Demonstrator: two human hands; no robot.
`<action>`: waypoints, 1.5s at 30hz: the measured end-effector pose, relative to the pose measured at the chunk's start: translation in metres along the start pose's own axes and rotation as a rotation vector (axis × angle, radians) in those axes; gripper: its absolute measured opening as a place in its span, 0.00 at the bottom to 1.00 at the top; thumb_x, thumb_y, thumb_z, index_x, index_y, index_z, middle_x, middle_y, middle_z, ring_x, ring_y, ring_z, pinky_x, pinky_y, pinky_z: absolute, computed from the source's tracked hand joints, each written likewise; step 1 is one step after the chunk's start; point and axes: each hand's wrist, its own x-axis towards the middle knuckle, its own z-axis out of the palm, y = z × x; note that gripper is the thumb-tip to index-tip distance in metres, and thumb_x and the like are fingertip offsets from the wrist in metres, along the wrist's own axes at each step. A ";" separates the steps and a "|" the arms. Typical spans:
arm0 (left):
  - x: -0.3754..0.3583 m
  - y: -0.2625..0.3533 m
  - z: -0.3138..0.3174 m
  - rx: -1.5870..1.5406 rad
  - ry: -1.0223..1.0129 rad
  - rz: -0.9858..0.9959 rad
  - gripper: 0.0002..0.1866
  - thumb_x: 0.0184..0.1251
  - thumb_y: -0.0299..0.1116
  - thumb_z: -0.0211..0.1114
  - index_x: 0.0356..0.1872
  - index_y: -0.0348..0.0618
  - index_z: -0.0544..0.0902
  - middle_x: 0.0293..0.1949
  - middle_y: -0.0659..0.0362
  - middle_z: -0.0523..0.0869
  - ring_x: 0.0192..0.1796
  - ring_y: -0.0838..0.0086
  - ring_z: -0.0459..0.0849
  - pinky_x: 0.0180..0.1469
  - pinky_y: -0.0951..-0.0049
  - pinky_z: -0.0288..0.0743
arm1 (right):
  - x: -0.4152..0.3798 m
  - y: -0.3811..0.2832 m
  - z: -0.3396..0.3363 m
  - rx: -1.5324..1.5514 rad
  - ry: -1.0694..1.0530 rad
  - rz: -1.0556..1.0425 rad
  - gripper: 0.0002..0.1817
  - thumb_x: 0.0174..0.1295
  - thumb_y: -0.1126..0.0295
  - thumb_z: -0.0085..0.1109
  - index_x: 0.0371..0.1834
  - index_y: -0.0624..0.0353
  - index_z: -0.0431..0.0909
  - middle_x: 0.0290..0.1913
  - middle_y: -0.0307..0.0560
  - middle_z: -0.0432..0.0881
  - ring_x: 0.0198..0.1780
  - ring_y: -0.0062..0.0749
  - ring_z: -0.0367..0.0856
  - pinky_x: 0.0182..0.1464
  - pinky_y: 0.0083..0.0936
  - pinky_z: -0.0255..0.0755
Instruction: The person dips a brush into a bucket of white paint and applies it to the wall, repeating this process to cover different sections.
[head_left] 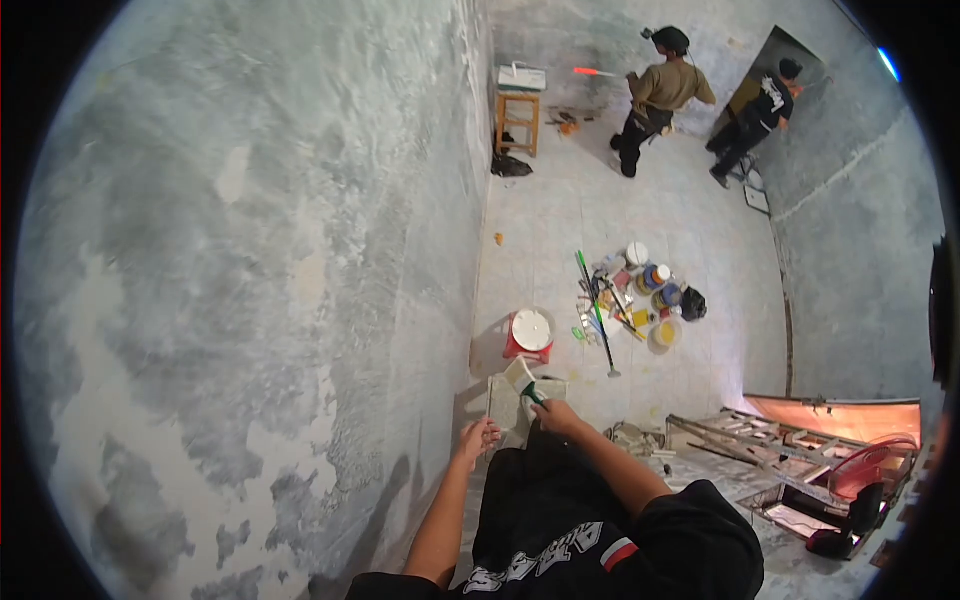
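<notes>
My right hand (558,418) is closed around the green handle of a wide, pale-headed brush (520,377). The brush head is over a pale, shallow tray (501,403), which is partly covered by my arms and clothes. To the left of the tray, my left hand (480,439) is half curled with its fingers a little apart, and I make out nothing in it. Just beyond the tray, a red bucket (530,353) stands on the floor with a round white top (531,330).
A patchy grey wall (230,300) rises close on my left. Tubs, tools and a green pole (600,318) lie mid-floor. A wooden ladder (745,440) and a red chair (868,467) are at the right. Two people (668,85) work beyond, near a wooden stool (517,122).
</notes>
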 end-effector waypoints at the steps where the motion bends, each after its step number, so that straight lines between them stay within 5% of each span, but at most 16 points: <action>1: -0.002 0.003 0.001 -0.010 0.028 -0.001 0.22 0.81 0.53 0.56 0.58 0.47 0.81 0.48 0.60 0.89 0.47 0.74 0.88 0.51 0.69 0.78 | 0.016 0.025 0.005 0.039 0.036 0.075 0.28 0.74 0.45 0.53 0.35 0.62 0.86 0.26 0.54 0.87 0.32 0.48 0.89 0.42 0.45 0.79; 6: 0.016 -0.010 -0.008 -0.098 0.117 -0.034 0.20 0.80 0.52 0.57 0.56 0.48 0.82 0.45 0.60 0.90 0.46 0.74 0.88 0.50 0.69 0.77 | 0.061 0.082 0.007 0.172 0.168 0.335 0.30 0.76 0.45 0.51 0.33 0.63 0.86 0.25 0.53 0.85 0.28 0.41 0.87 0.37 0.39 0.78; 11: 0.057 -0.029 -0.011 -0.150 0.204 -0.012 0.21 0.80 0.51 0.58 0.57 0.46 0.83 0.45 0.60 0.90 0.46 0.75 0.88 0.49 0.71 0.77 | 0.167 0.211 0.040 -0.152 0.202 0.317 0.38 0.76 0.39 0.42 0.30 0.64 0.88 0.32 0.64 0.88 0.34 0.54 0.89 0.47 0.46 0.80; 14: 0.123 -0.071 -0.015 -0.129 0.232 0.023 0.21 0.80 0.51 0.57 0.56 0.45 0.84 0.45 0.60 0.90 0.46 0.75 0.88 0.49 0.72 0.78 | 0.230 0.239 0.049 -0.249 0.244 0.216 0.39 0.77 0.41 0.38 0.33 0.69 0.87 0.37 0.72 0.86 0.47 0.65 0.86 0.57 0.50 0.76; 18: 0.216 -0.129 -0.009 -0.074 0.184 0.117 0.18 0.81 0.46 0.60 0.50 0.40 0.85 0.41 0.61 0.90 0.42 0.78 0.87 0.43 0.78 0.75 | 0.328 0.286 0.077 -0.166 0.259 0.278 0.34 0.75 0.45 0.40 0.34 0.63 0.89 0.41 0.67 0.88 0.50 0.63 0.86 0.60 0.50 0.74; 19: 0.237 -0.135 -0.004 -0.042 0.177 0.102 0.18 0.80 0.46 0.60 0.49 0.39 0.85 0.39 0.61 0.90 0.41 0.78 0.87 0.44 0.77 0.75 | 0.349 0.289 0.076 -0.164 0.131 0.317 0.31 0.76 0.49 0.36 0.50 0.66 0.84 0.49 0.75 0.83 0.54 0.74 0.81 0.62 0.55 0.72; 22: 0.321 -0.182 -0.003 -0.039 0.143 0.147 0.17 0.80 0.44 0.61 0.47 0.38 0.85 0.37 0.61 0.89 0.39 0.75 0.86 0.46 0.75 0.76 | 0.420 0.343 0.109 -0.185 0.184 0.407 0.35 0.74 0.45 0.40 0.44 0.72 0.84 0.49 0.78 0.83 0.56 0.72 0.82 0.62 0.54 0.73; 26: 0.440 -0.223 -0.031 0.362 0.180 0.229 0.16 0.79 0.41 0.62 0.46 0.35 0.86 0.36 0.59 0.89 0.41 0.76 0.86 0.44 0.73 0.77 | 0.489 0.409 0.135 -0.249 0.209 0.349 0.33 0.73 0.45 0.44 0.44 0.70 0.84 0.50 0.78 0.83 0.57 0.71 0.81 0.62 0.54 0.73; 30: 0.541 -0.214 -0.049 0.607 0.305 0.517 0.13 0.74 0.41 0.64 0.41 0.40 0.85 0.32 0.51 0.88 0.36 0.57 0.86 0.42 0.62 0.78 | 0.537 0.437 0.126 -0.380 0.176 0.308 0.32 0.74 0.47 0.43 0.47 0.71 0.84 0.50 0.79 0.83 0.57 0.71 0.82 0.62 0.55 0.73; 32: 0.594 -0.216 -0.060 0.729 0.307 0.669 0.11 0.72 0.40 0.65 0.40 0.43 0.85 0.35 0.54 0.88 0.41 0.56 0.86 0.46 0.57 0.77 | 0.571 0.466 0.126 -0.401 0.166 0.362 0.32 0.74 0.47 0.42 0.50 0.71 0.83 0.54 0.78 0.82 0.60 0.71 0.80 0.65 0.55 0.72; 38: 0.680 -0.239 -0.064 1.119 0.321 0.731 0.13 0.72 0.47 0.66 0.40 0.49 0.87 0.40 0.59 0.88 0.52 0.62 0.83 0.56 0.59 0.70 | 0.649 0.494 0.131 -0.517 0.170 0.433 0.31 0.74 0.49 0.41 0.61 0.65 0.82 0.62 0.68 0.82 0.65 0.61 0.80 0.67 0.51 0.71; 45: 0.698 -0.273 -0.055 1.291 0.317 0.735 0.19 0.71 0.56 0.64 0.41 0.50 0.86 0.41 0.63 0.88 0.49 0.68 0.82 0.56 0.63 0.63 | 0.707 0.511 0.143 -0.596 0.130 0.484 0.26 0.65 0.57 0.51 0.60 0.58 0.84 0.63 0.60 0.84 0.65 0.54 0.82 0.65 0.45 0.74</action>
